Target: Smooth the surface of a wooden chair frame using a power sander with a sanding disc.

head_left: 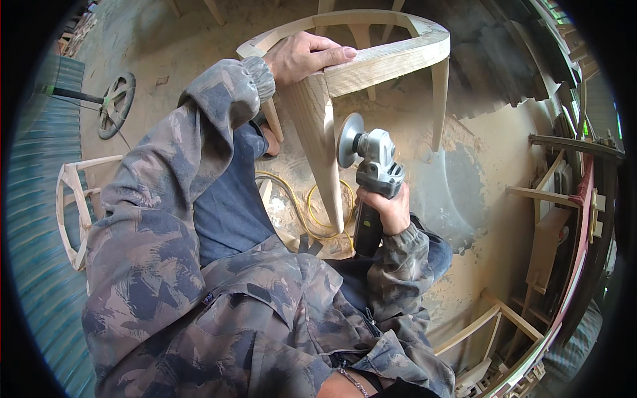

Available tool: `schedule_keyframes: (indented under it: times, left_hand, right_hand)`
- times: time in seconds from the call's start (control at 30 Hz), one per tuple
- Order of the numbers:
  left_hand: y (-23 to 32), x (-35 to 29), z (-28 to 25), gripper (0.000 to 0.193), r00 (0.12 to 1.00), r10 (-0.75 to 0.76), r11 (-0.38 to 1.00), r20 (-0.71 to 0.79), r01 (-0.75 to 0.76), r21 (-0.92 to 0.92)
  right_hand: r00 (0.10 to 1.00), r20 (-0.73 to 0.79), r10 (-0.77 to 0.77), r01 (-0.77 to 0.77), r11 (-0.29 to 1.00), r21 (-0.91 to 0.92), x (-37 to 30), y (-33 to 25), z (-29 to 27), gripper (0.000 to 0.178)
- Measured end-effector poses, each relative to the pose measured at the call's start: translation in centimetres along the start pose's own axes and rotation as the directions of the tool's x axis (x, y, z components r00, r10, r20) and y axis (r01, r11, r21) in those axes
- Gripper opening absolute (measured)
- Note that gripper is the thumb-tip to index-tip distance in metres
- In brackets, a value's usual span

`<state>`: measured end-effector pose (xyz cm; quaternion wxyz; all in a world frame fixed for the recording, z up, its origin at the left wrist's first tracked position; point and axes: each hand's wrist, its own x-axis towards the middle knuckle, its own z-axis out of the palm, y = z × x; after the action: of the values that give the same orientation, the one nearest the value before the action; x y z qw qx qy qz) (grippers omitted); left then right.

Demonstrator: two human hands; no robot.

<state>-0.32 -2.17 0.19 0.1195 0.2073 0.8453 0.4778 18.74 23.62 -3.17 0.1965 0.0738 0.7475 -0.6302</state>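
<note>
A pale wooden chair frame (391, 58) stands before me, with a curved seat rim and tapering legs. My left hand (306, 58) is closed over the rim at the corner above the nearest leg (312, 132). In my right hand (390, 211) is an angle grinder (380, 156), gripped round its dark body below the grey metal head. The grinder's round disc (350, 140) faces that leg's right side, close to its upper half. Whether the disc touches the wood, I cannot tell.
A yellow cord (310, 205) loops on the dusty floor beneath the chair frame. Another wooden frame (74, 205) leans at the left by a corrugated metal sheet (40, 265). A wheel-like stand base (117, 105) lies beyond it. Dark boards (491, 60) are stacked at the far right; more frame pieces (491, 325) stand lower right.
</note>
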Motion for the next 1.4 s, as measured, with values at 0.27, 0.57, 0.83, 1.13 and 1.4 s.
schedule_keyframes:
  times: [0.27,0.57,0.83,1.13,1.4]
  left_hand:
    - [0.4,0.0,0.3,0.050,1.000,0.030,1.000,-0.003,-0.030,-0.001]
    - [0.7,-0.4,0.5,0.050,1.000,0.030,0.999,0.001,-0.030,-0.015]
    - [1.0,-0.6,0.4,0.049,1.000,0.014,0.998,0.020,-0.013,-0.067]
    - [0.6,-0.4,0.8,0.052,1.000,0.007,1.000,0.031,-0.007,-0.014]
    - [1.0,-0.6,0.8,0.052,0.999,0.023,1.000,0.031,-0.023,-0.011]
  right_hand:
    - [0.995,-0.010,-0.101,0.100,0.988,-0.120,0.7,-0.9,0.9,0.033]
    - [0.997,0.045,-0.061,0.065,0.994,-0.088,0.7,-0.4,0.5,0.048]
    - [0.998,0.020,-0.065,0.067,0.983,-0.168,1.1,0.3,0.3,0.046]
    - [0.993,0.051,-0.104,0.105,0.994,-0.018,0.9,-0.3,0.2,0.035]
    - [0.993,0.060,-0.097,0.095,0.995,0.033,1.0,-1.0,0.4,0.036]
